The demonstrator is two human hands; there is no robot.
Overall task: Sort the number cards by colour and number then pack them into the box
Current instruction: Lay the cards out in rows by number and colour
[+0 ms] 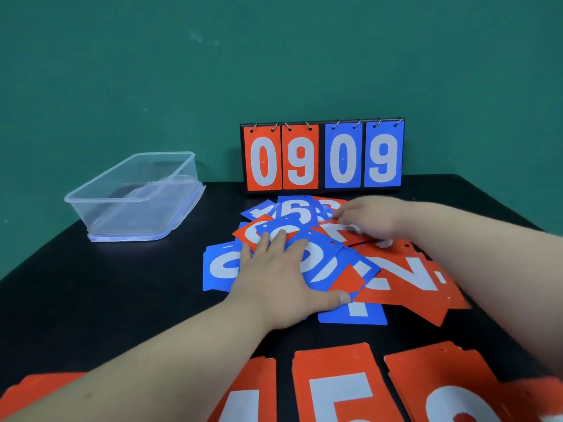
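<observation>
Red plastic number cards with white digits (338,388) lie in a row at the near edge of the matt black desk (122,300), a 5 legible in the middle. Beyond them the left hand (274,269) presses flat, fingers spread, on the jumbled heap of red and blue cards (405,278). The right hand (371,217) curls over the heap's far side; I cannot tell whether it pinches a card. The overlapping cards look slick, so a drag would likely pull neighbours along and mix colours. The clear plastic box (122,217) sits well apart, far left. A flip scoreboard reading 0909 (323,156) stands before a green wall (274,56).
</observation>
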